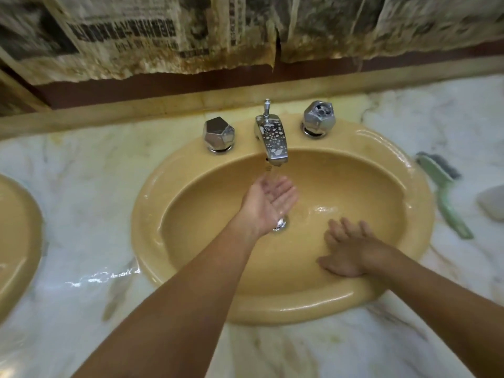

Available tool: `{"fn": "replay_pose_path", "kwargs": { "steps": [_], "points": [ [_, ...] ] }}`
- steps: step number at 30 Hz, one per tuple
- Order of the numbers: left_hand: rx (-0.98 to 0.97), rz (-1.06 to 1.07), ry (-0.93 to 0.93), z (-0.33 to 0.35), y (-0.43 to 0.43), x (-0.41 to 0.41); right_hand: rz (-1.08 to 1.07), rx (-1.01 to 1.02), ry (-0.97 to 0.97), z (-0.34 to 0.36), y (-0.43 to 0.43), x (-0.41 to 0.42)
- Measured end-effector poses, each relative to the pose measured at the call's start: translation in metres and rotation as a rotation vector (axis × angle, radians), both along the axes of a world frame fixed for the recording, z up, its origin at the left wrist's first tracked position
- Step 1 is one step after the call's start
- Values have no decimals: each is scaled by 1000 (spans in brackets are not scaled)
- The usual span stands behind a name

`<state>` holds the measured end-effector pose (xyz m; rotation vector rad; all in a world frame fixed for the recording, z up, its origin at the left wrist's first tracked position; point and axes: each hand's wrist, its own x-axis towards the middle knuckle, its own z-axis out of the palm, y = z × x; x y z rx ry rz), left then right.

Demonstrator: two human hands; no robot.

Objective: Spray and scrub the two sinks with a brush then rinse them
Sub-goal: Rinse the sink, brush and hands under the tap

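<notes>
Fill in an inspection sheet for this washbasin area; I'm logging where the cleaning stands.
Surface: marble counter, wet beside the basin.
Job's things: tan sink with water running from faucet; second sink at left edge; green brush lying on counter, right.
Clutter: pale object, cut off by the frame.
Grips: left hand cupped under the stream; right hand flat on basin wall.
Cables: nothing seen.
Surroundings: stained newspaper on the wall.

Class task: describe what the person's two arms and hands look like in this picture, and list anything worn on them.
Both forearms are bare, with no sleeves in view. The left hand and right hand wear no gloves, and no rings, watch or bracelets show on either.
</notes>
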<state>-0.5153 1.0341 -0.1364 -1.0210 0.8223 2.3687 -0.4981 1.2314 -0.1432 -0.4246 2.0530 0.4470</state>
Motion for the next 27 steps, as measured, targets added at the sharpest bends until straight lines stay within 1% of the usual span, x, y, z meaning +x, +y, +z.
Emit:
{"fn": "replay_pose_path", "kwargs": {
  "steps": [1,2,4,5,6,7,9,10,11,12,13,14,15,16,17,18,19,20,21,22,23,24,25,26,27],
  "points": [
    [-44,-222,54,5,1,4,-48,-49,-49,-4,-11,7],
    [-194,-555,122,9,1,9,-82,-121,-143,-3,-24,15],
    [-583,-1329,284,7,-8,24,-54,-241,-321,4,-40,31],
    [-835,-1633,387,1,-17,32,-23,-268,-359,9,-40,32],
    [-1055,-1800,476,-8,-29,40,-14,-263,-361,14,-35,28],
    [-1215,-1831,482,-17,-45,47,-36,-232,-332,16,-27,22],
    [-1400,-1713,478,-33,-80,57,-67,-114,-185,10,-6,11],
    [-1385,-1583,428,-33,-89,54,-68,-54,-116,7,-2,10],
    [-1307,-1362,392,-30,-91,49,-79,-25,-95,5,-10,16],
    [-1189,-1054,282,-23,-85,40,-102,-44,-117,4,-26,24],
    [-958,-746,136,-13,-79,30,-109,-114,-183,4,-49,35],
    [-677,-503,33,-8,-68,20,-90,-227,-265,8,-73,50],
    [-416,-275,-3,-5,-57,9,-34,-330,-339,13,-96,63],
    [-193,-100,-17,-1,-48,0,5,-393,-394,23,-112,71],
    [-29,-21,6,3,-40,-4,-2,-417,-413,28,-119,74],
    [43,-78,70,8,-36,-7,-26,-438,-413,30,-114,69],
    [19,-234,147,16,-33,-6,-78,-403,-410,29,-99,60],
    [-102,-475,178,21,-32,-3,-117,-308,-376,27,-77,47],
    [-280,-761,207,20,-33,3,-122,-189,-301,27,-54,34],
    [-464,-995,223,14,-36,6,-107,-65,-181,27,-29,21],
    [-675,-1100,228,8,-39,8,-49,46,-52,23,-7,9],
    [-815,-1028,203,1,-42,7,9,123,31,23,8,3],
    [-806,-823,136,-4,-43,5,41,151,54,20,11,2],
    [-642,-525,34,-5,-44,3,29,132,46,22,7,6],
    [-413,-235,-43,-8,-41,-1,-2,70,1,23,-5,14]
  ]
}}
